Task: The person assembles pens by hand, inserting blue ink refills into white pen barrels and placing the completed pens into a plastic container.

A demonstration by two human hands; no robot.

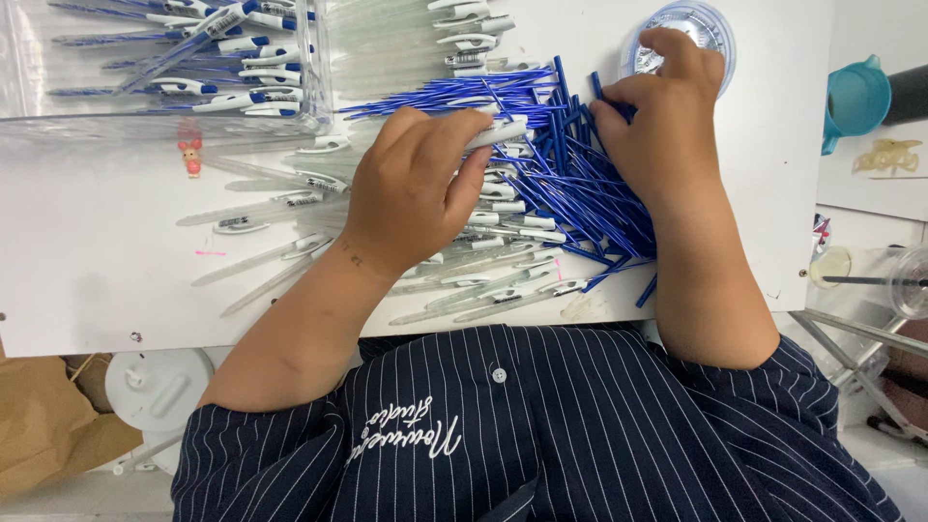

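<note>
My left hand [416, 184] grips a clear pen barrel with a white clip [501, 131], its tip pointing right. My right hand [662, 116] rests with curled fingers on a heap of thin blue pen refills [570, 188]; I cannot tell whether it pinches one. Under and around both hands lie several clear empty pen barrels [483, 280] with white clips, spread on the white table [87, 251].
A clear plastic box [164, 58] of assembled blue-and-white pens stands at the back left. A round clear lid [710, 24] lies behind my right hand. A teal cup [855, 97] sits off the table's right edge. A small pink figure [191, 155] is by the box.
</note>
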